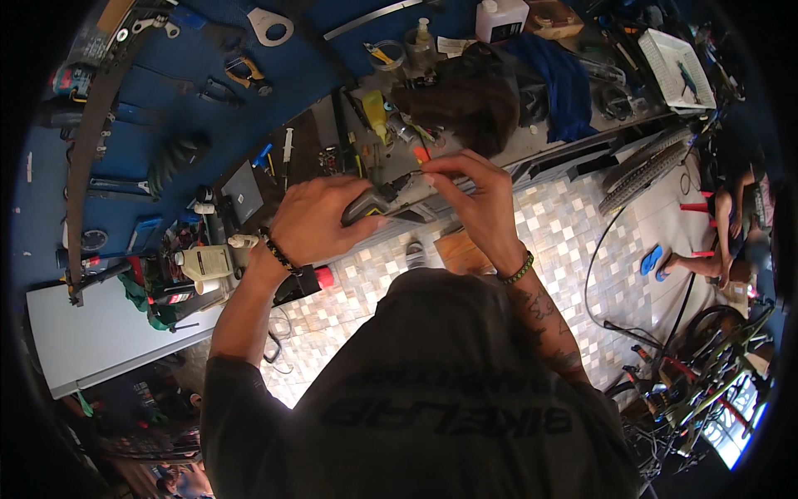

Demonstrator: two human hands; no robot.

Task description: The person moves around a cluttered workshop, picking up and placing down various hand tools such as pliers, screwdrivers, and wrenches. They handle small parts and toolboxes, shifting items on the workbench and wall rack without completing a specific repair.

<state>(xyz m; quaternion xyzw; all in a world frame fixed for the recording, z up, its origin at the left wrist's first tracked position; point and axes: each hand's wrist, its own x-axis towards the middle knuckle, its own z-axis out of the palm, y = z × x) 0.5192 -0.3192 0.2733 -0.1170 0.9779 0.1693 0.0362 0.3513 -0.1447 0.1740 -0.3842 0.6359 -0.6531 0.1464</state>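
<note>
Dark, faintly lettered T-shirt [432, 349]; dark, seemingly beaded left bracelet [280, 254]; green right bracelet [520, 269]; tattooed right forearm [540, 314].

At ten o'clock, the left hand [312, 218] covers part of the tool [366, 205]. At two, whether the right hand [478, 195] pinches anything is too small to tell. At three, a person's head [757, 235] is blurred; at six, the lower edge crops the shirt [432, 391].

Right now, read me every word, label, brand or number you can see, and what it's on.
I don't copy out wording, only where it stands.
Dark grey fabric shirt: large darker lettering.
White plastic jug: dark label, print too small to read.
Cream plastic jug: label too small to read.
Flat grey rectangular object: tiny mark, unreadable.
Dark grey handheld tool in the left hand: no readable text.
</note>
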